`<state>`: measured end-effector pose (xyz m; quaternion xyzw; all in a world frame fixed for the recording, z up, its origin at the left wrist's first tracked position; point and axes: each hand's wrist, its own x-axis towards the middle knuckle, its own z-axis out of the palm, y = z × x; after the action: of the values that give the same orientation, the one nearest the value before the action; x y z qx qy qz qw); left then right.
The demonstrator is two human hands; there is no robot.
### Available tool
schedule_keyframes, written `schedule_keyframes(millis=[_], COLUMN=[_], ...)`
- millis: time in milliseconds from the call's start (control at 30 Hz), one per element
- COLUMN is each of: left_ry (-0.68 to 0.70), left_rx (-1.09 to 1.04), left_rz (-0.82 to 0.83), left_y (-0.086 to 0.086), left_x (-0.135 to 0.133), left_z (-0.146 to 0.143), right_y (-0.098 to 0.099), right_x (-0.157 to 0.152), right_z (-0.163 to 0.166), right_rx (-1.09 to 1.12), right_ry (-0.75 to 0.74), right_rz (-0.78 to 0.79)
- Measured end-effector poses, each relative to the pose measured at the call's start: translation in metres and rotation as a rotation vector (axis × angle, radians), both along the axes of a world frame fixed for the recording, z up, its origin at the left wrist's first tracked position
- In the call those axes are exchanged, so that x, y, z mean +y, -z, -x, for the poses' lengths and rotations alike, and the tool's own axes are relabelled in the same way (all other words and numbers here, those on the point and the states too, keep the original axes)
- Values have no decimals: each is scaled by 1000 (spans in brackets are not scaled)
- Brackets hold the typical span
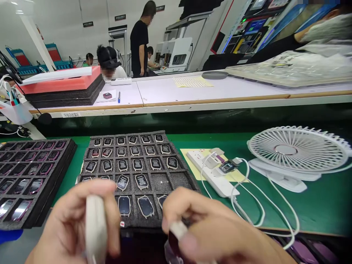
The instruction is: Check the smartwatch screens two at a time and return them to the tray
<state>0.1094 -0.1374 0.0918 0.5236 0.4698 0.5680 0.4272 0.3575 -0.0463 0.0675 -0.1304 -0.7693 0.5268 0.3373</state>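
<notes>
My left hand [74, 223] is raised at the lower left, fingers curled. A blurred off-white piece [95, 229] stands between its fingers; I cannot tell whether it is a finger cover or something held. Opposite it, my right hand [214, 227] is closed around a dark red glossy piece [173, 240], mostly hidden, with something clear like film below it. Off-white material also shows at the fingertips there. Behind both hands lies a dark foam tray [162, 181] holding rows of smartwatch bodies [141, 180], most with text on their lit screens; some front slots are covered by my hands.
More watches fill stacked foam trays [68, 154] on the left. To the right are a white power strip [209, 174] with looping cables, a charging watch [227, 167] and a white fan [288, 150]. A raised shelf [159, 95] spans the back; several people are beyond it.
</notes>
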Motion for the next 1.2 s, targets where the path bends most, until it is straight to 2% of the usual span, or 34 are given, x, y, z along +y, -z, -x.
schedule_keyframes(millis=[33,100,167,200,333,400,533,633,700,767,867,1000,1133,1200], left_ry=[-2,-180,-279,-282,-181,-267,-744,-972,-1005,-917,-830,-858,-976,-1037], left_rx=[-50,-79,0,65,336,525,775,906,997,1073,1164,1176,868,833], left_rz=[-41,-63,-64,-14,153,139,19,12,-114,-316,-505,-516,-385,-433], left_y=[4,15,31,42,91,114,149,171,184,195,208,213,205,193], left_x=[10,30,44,47,34,17,-17,-31,-36,-40,-42,-29,4,21], left_z=[8,24,37,43,54,57,65,72,77,82,90,97,93,86], right_y=[4,14,27,35,62,74,99,123,137,144,146,142,142,137], right_x=[4,17,34,42,54,48,22,0,-14,-23,-26,-9,12,17], right_z=[1,6,13,17,19,10,-13,-16,-12,-5,4,18,31,33], right_rx=[56,114,82,27,-135,-143,-148,-125,-68,-16,-32,-63,-35,24], right_ry=[70,180,288,330,361,397,654,773,850,856,804,830,860,845], right_rz=[-37,-42,24,53,113,105,-43,-162,-317,-490,-658,-796,-855,-805])
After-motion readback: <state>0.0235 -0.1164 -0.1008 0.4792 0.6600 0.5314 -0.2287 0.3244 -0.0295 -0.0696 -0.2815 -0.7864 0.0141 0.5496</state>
